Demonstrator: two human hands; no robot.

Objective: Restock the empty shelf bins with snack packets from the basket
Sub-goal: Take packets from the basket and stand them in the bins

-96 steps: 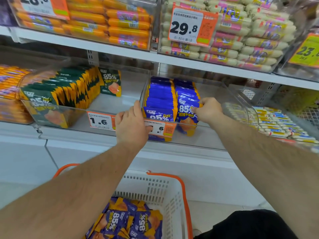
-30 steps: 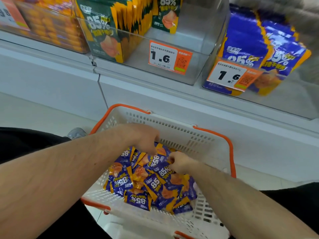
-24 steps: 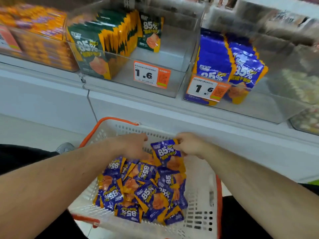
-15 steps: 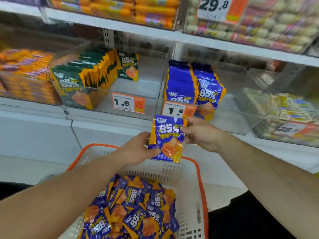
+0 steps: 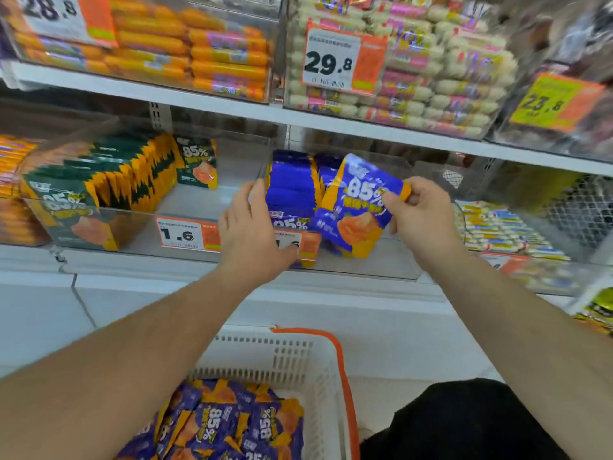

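Note:
My right hand (image 5: 419, 215) pinches a purple-and-orange snack packet (image 5: 356, 202) by its top right corner, tilted over the front of the clear shelf bin (image 5: 381, 263). Upright purple packets (image 5: 292, 187) stand in a row in the left part of that bin. My left hand (image 5: 253, 234) rests with straight fingers against the bin's front left wall, thumb by the price tag. The white basket (image 5: 298, 360) with orange handles sits below, holding several more purple packets (image 5: 229, 426).
A neighbouring clear bin (image 5: 139, 234) on the left holds green packets (image 5: 109, 180). Sausage packs fill the upper shelf bins (image 5: 414, 78). Another bin of small packets (image 5: 501, 227) is at the right. A dark-clothed knee (image 5: 464, 423) is beside the basket.
Both hands rose from the basket to the shelf bin. The right hand carried one purple packet up and tilted it over the bin; the left hand let go of it and moved onto the bin's front.

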